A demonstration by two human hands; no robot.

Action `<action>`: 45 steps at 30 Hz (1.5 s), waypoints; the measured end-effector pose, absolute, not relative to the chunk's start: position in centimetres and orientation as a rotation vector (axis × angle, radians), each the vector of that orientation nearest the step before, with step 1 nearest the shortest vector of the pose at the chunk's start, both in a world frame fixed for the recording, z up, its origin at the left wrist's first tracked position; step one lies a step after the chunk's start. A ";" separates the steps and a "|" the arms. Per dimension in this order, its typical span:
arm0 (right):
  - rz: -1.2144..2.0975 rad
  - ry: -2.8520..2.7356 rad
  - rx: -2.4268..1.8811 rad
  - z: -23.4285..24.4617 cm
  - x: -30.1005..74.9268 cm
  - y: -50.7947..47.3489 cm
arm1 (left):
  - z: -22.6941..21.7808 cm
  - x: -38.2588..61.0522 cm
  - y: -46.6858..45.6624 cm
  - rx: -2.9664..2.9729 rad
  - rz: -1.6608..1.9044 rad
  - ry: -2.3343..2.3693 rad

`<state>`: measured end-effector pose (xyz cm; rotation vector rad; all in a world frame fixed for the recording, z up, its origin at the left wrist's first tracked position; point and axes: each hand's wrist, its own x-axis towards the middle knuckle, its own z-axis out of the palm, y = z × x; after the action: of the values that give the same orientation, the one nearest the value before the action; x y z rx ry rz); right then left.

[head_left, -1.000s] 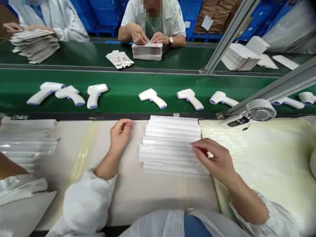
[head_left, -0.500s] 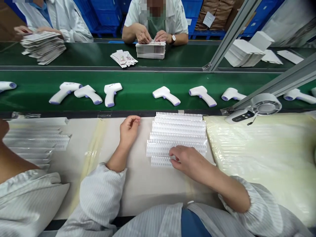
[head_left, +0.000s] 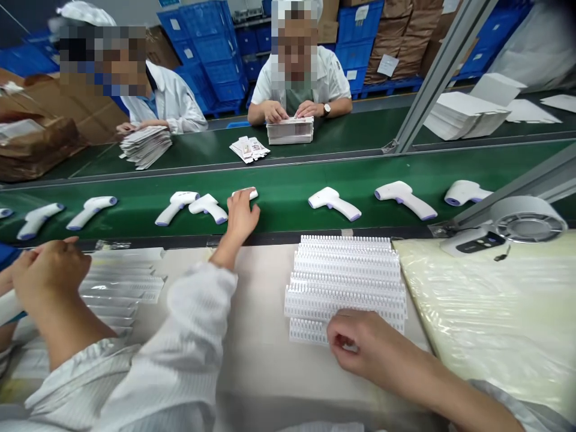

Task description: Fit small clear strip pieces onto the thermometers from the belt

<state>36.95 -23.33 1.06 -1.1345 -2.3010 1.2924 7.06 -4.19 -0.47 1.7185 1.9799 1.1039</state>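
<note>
My left hand (head_left: 242,215) reaches over the green conveyor belt, its fingers around a white and purple infrared thermometer (head_left: 252,194). Most of that thermometer is hidden under the hand. My right hand (head_left: 360,342) is curled, thumb and forefinger meeting in a ring, by the front edge of several rows of white toothed strips (head_left: 344,288). Whether anything small sits in its fingertips is hidden. Nearest to my left hand on the belt lies another infrared thermometer (head_left: 209,207).
More thermometers lie along the belt (head_left: 288,180). A white handheld fan (head_left: 526,222) hangs by a metal post at right, above a plastic-wrapped yellowish pad (head_left: 486,312). A co-worker's hands (head_left: 54,276) are at left, near clear plastic strips (head_left: 121,282). Two people sit across with stacked cartons (head_left: 290,131).
My left hand has moved forward from the table onto a thermometer on the belt. My right hand's fingers have curled closer together. The view has tilted up, and a co-worker's hands have appeared at left.
</note>
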 end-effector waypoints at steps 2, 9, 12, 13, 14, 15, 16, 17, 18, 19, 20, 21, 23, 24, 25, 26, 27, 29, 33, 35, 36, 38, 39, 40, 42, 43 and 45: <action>1.442 -2.105 -1.049 2.2 37.5 -23.1 | 0.6 6.5 -0.7 1.719 0.994 2.020; 1.452 -1.438 -0.819 4.2 40.2 -20.4 | 4.2 8.3 0.9 1.777 0.861 1.910; 1.382 -1.198 -0.872 4.4 40.7 -19.1 | 5.1 11.5 -4.7 1.686 0.939 1.700; 1.376 -1.140 -0.894 4.5 40.6 -18.8 | 5.2 12.9 -7.2 1.555 0.970 1.517; 1.378 -1.100 -0.912 4.6 40.4 -18.6 | 5.3 14.5 -9.8 1.417 0.980 1.296; 1.383 -1.077 -0.923 4.7 40.1 -18.5 | 5.3 16.1 -12.4 1.314 0.982 1.131; 1.388 -1.070 -0.925 4.8 39.7 -18.5 | 5.2 17.6 -14.6 1.235 0.970 1.011; 1.393 -1.073 -0.921 4.7 39.4 -18.6 | 5.0 19.1 -16.5 1.157 0.948 0.927; 1.396 -1.079 -0.912 4.6 39.0 -18.8 | 4.8 20.4 -17.9 1.089 0.939 0.882; 1.394 -1.083 -0.903 4.4 38.8 -19.0 | 4.5 21.5 -18.9 1.037 0.937 0.863; 1.386 -1.085 -0.899 4.1 38.6 -19.2 | 4.3 22.3 -19.5 0.995 0.945 0.868; 1.373 -1.087 -0.901 3.8 38.4 -19.3 | 4.0 22.9 -19.8 0.966 0.958 0.890; 1.338 -1.095 -0.917 3.2 38.3 -19.4 | 3.8 23.6 -19.8 0.934 0.971 0.943; 1.320 -1.100 -0.927 3.0 38.3 -19.3 | 3.7 23.7 -19.8 0.919 0.966 0.963; 1.307 -1.106 -0.935 2.8 38.3 -19.3 | 3.7 23.8 -19.7 0.906 0.958 0.972; 1.294 -1.108 -0.942 2.7 38.3 -19.2 | 3.8 23.7 -19.7 0.896 0.950 0.972; 1.283 -1.108 -0.947 2.6 38.3 -19.1 | 3.8 23.7 -19.8 0.890 0.940 0.964; 1.260 -1.106 -0.956 2.5 38.2 -19.0 | 3.8 23.6 -20.0 0.886 0.927 0.947; 1.214 -1.122 -0.989 2.4 38.0 -19.0 | 3.5 23.5 -20.4 0.899 0.917 0.959; 1.193 -1.137 -1.003 2.3 38.0 -19.1 | 3.3 23.5 -20.4 0.898 0.922 0.976; 1.182 -1.144 -1.006 2.4 38.0 -19.1 | 3.2 23.5 -20.4 0.896 0.924 0.981; 1.158 -1.151 -1.008 2.4 37.9 -19.1 | 3.1 23.5 -20.4 0.898 0.933 0.987; 1.144 -1.149 -1.011 2.5 37.9 -19.1 | 3.0 23.5 -20.4 0.903 0.938 0.989; 1.133 -1.146 -1.015 2.6 37.9 -19.1 | 3.0 23.5 -20.5 0.908 0.943 0.991; 1.124 -1.140 -1.029 2.9 37.8 -19.1 | 3.1 23.5 -20.5 0.918 0.943 0.996; 1.128 -1.139 -1.037 3.0 37.8 -19.2 | 3.2 23.5 -20.5 0.924 0.941 1.001; 1.141 -1.135 -1.046 3.2 37.7 -19.2 | 3.2 23.6 -20.6 0.942 0.942 1.018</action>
<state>37.69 -19.22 3.25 -1.0459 -1.1348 1.1406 23.55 -20.60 3.23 0.9416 1.0184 0.9417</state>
